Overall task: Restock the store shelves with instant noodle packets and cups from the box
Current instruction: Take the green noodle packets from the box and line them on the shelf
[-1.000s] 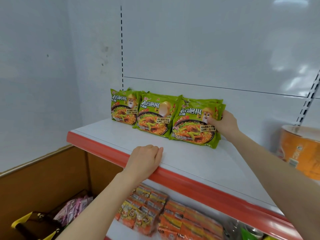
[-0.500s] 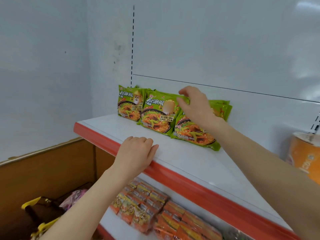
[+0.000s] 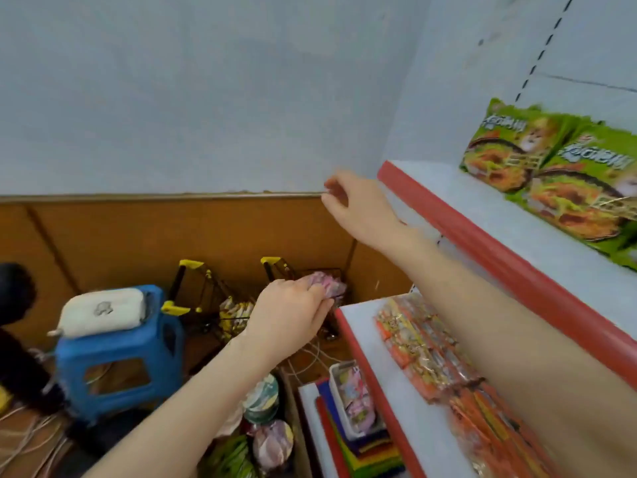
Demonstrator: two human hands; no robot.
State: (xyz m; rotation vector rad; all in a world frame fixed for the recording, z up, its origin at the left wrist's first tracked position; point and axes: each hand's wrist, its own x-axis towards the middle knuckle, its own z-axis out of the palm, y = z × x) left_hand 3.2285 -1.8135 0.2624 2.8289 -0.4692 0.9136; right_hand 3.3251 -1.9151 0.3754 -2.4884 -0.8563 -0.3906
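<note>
The left hand (image 3: 293, 315) reaches down to a wire basket (image 3: 303, 274) on the floor, and its fingers curl onto a pink packet (image 3: 325, 288) there, though the view is blurred. The right hand (image 3: 351, 205) hangs in the air just left of the upper shelf (image 3: 482, 250), fingers loosely bent, holding nothing. Green noodle packets (image 3: 565, 174) stand on that shelf at far right. Noodle cups (image 3: 274, 443) lie in the box (image 3: 297, 419) near the bottom, right of a blue stool (image 3: 117, 353).
</note>
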